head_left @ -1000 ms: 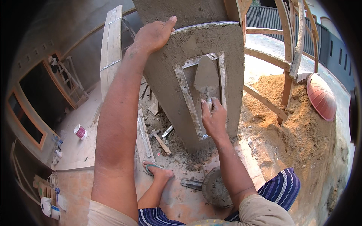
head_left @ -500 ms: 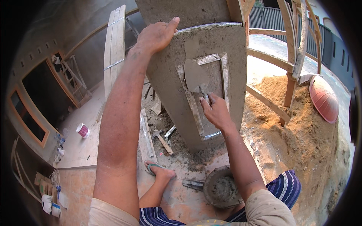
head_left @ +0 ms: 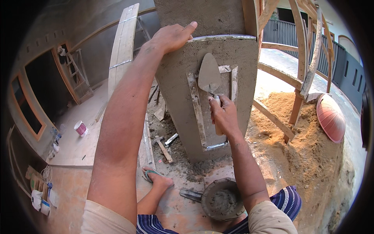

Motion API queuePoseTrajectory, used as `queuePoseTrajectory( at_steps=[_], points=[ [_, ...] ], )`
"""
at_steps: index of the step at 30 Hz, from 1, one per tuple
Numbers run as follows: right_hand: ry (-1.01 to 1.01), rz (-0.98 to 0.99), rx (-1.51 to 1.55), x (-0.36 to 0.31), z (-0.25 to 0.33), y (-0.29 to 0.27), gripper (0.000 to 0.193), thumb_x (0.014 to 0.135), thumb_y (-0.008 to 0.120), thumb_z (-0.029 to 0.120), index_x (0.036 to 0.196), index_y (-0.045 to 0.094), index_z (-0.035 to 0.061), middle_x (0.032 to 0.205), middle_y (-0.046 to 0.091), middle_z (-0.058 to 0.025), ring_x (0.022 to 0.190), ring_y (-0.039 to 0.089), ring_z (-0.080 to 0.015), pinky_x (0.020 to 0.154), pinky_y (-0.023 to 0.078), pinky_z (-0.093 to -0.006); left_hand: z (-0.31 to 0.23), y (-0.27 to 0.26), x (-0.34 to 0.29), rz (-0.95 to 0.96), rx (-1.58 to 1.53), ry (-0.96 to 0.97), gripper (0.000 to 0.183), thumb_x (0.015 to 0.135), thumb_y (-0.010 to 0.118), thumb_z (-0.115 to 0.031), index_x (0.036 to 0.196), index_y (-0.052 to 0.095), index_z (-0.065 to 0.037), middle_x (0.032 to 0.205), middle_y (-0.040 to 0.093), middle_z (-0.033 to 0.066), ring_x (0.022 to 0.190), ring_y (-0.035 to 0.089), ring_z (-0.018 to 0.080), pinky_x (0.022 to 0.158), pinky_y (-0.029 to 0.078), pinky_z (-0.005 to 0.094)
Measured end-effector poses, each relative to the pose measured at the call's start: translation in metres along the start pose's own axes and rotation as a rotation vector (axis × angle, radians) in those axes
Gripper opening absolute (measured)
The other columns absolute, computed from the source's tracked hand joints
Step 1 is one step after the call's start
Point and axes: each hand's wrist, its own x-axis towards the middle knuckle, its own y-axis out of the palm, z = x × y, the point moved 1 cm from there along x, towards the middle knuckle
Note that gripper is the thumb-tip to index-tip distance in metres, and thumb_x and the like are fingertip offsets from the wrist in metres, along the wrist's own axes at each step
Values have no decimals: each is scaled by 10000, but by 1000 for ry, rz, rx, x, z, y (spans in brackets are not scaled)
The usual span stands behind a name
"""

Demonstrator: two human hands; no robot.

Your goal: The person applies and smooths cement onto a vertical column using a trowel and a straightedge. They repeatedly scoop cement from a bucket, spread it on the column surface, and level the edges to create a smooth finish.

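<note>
A trowel [head_left: 209, 74] is in my right hand [head_left: 224, 114], whose fingers wrap its wooden handle. Its leaf-shaped grey blade points upward over the upper left part of a rectangular frame of strips [head_left: 197, 109] on the plastered pillar [head_left: 175, 113]. Whether the blade touches the plaster I cannot tell. My left hand [head_left: 171, 38] rests at the pillar's upper left edge, by the end of a thin pale strip [head_left: 224, 37] along the ledge. Its thumb sticks out; the other fingers are mostly hidden.
A round tub of wet mortar [head_left: 222, 201] stands below, with a dark-handled tool [head_left: 191, 194] beside it. A hammer [head_left: 163, 150] lies left of the pillar. Wooden poles [head_left: 302, 58], a sand heap [head_left: 280, 113] and a red basin [head_left: 330, 117] are at right.
My right hand has raised the trowel relative to the frame, and its blade and handle now show more fully. My left hand stays at the pillar's edge. The whole view has shifted slightly.
</note>
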Motion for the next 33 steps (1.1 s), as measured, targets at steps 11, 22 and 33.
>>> queuePoseTrajectory(
  at_steps=[11,22,33],
  points=[
    [-394,-186,-690,40,44,-53,256,956,671,243,970,694,-12,887,705,-208,830,700,-418,739,537,-489,6,5,5,-14,-15,1,855,1023,229,-747,1189,804,-136,1212,751,153,1181,674,348,1086,461,515],
    [-419,-268,-864,69,56,-80,241,968,650,265,940,696,31,951,724,-175,896,706,-393,795,547,-496,3,2,5,6,1,34,866,1027,220,-742,1160,813,-125,1168,762,164,1120,705,318,1060,484,522],
    [-450,-415,-462,33,21,-71,202,955,710,161,1034,707,-25,747,673,-140,630,645,-248,615,492,-385,6,4,1,-36,18,56,833,1035,217,-720,1195,802,-149,1182,760,151,1120,706,313,1063,482,543]
  ],
)
